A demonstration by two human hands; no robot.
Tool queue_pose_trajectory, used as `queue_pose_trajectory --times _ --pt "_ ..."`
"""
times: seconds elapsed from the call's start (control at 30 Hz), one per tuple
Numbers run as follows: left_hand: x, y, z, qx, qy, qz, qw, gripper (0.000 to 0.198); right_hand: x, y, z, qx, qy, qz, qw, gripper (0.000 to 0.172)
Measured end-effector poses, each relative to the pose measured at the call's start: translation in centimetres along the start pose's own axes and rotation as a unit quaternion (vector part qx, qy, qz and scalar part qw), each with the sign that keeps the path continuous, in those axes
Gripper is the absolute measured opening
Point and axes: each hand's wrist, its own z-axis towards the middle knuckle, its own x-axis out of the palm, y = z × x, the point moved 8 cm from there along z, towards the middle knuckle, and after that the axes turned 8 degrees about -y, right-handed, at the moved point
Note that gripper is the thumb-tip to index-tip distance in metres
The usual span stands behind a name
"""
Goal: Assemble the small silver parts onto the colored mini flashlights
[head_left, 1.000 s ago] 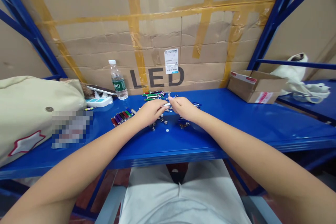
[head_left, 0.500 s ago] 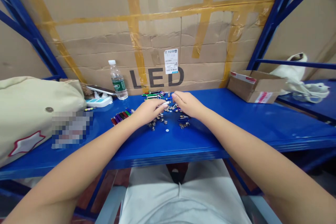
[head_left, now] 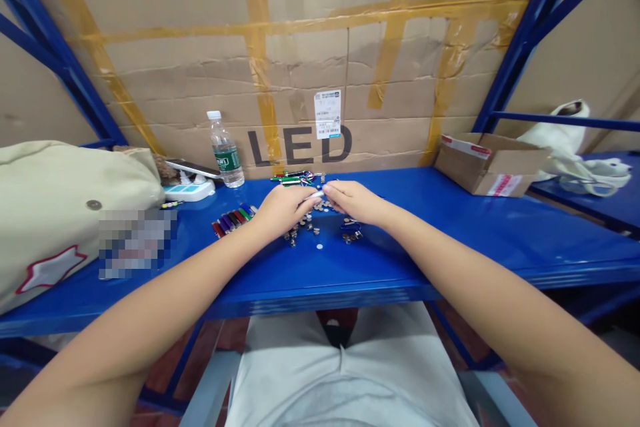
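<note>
Both hands meet over the middle of the blue shelf (head_left: 450,240), w/ a small silver tube (head_left: 316,195) bridged between them. Left hand (head_left: 281,208) is curled shut around the tube's left end; right hand (head_left: 350,200) pinches or touches its right tip w/ thumb and forefinger, but the contact itself is too small to read for sure. Just below the hands lies a scatter of tiny metal parts (head_left: 310,230), incl. one lone round disc (head_left: 319,247) nearer the shelf's front edge. A row of coloured tubes (head_left: 233,220) lies left of the left hand; a far heap of more tubes (head_left: 295,179) sits by the LED carton (head_left: 300,80). Risk, as I judge it: the parts are small and loose on slick painted metal, so a wrist sweep could roll them off the near edge; a weak pinch could drop the tube into the scatter. Hard to make out: what the tiny parts are, whether the tube is capped, and what the right fingertips hold. A patch on the cream bag (head_left: 60,213) at left is blurred out.
</note>
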Motion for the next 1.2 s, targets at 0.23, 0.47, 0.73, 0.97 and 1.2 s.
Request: queue_pose_trajectory --times 0.23,0.47,0.73,0.97,1.2 --pt "-0.4 0.5 0.2 -0.068 -0.004 -0.04 0.997 0.03 -5.3 -4.1 -0.3 0.094 -0.021 -0.145 0.985 0.028" --pt "-1.2 3.2 -0.1 -0.125 -0.032 -0.043 0.991 0.026 -6.1 -9.3 -1.8 0.176 0.117 -0.232 0.95 0.015" --pt "-0.8 2.3 0.0 -0.114 -0.015 -0.041 0.992 0.025 -4.6 -10.5 -1.8 0.159 0.158 -0.251 0.942 0.006" --pt "-0.6 2.4 -0.1 -0.116 -0.01 -0.037 0.992 0.021 -5.2 -8.3 -1.1 0.15 0.076 -0.181 0.969 0.012" --pt "-0.2 1.4 -0.3 -0.088 -0.017 -0.056 0.994 0.027 -0.2 -2.1 -1.0 0.137 0.077 0.27 0.95 0.015"
